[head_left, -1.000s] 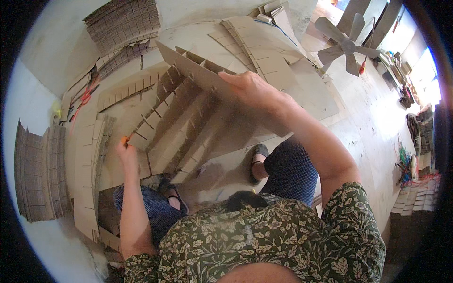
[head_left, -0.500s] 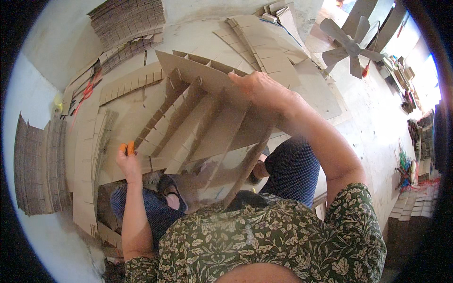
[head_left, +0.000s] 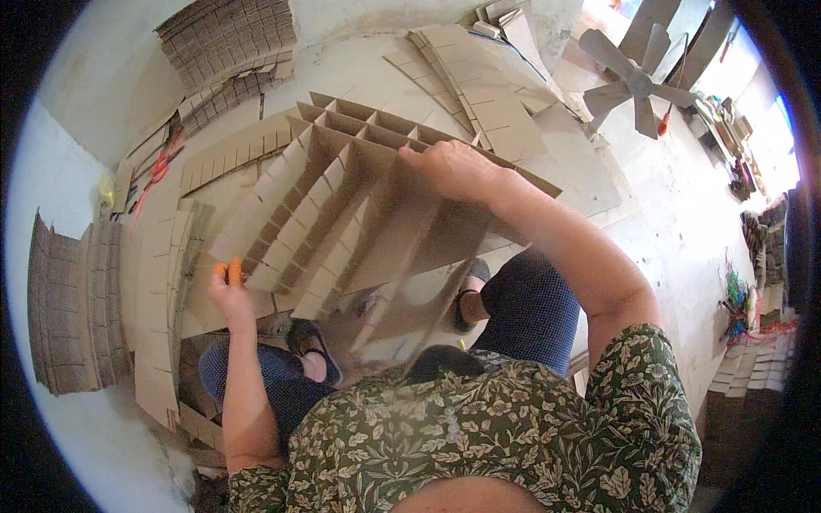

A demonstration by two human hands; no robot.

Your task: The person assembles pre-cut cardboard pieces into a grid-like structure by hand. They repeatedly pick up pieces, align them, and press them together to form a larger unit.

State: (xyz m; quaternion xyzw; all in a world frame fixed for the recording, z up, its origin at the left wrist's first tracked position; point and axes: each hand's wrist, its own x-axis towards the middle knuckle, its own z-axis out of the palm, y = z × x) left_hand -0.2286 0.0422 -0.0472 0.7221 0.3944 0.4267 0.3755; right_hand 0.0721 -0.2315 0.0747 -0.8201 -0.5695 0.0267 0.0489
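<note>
A partly assembled cardboard divider (head_left: 272,184) hangs over the work board in front of me. Several long slotted strips fan toward my body, and cross strips at the far end form small cells. My right hand (head_left: 457,169) is closed over those cross strips, thumb toward the near side. At the near left end of the leftmost long strips, my left hand (head_left: 233,295) pinches a strip edge. Orange covers (head_left: 227,272) sit on two of its fingertips. The near ends of the right-hand strips are blurred.
Slotted cardboard strips (head_left: 167,316) lie at the left, with more strips (head_left: 466,77) at the back. Stacks of folded dividers (head_left: 73,299) stand by the left wall and at the back left (head_left: 227,38). Red-handled scissors (head_left: 159,165) lie left; a fan (head_left: 639,83) stands back right.
The far end of the divider has tilted, so several rows of cells now show. My right hand has shifted slightly left with it. The left hand has hardly moved.
</note>
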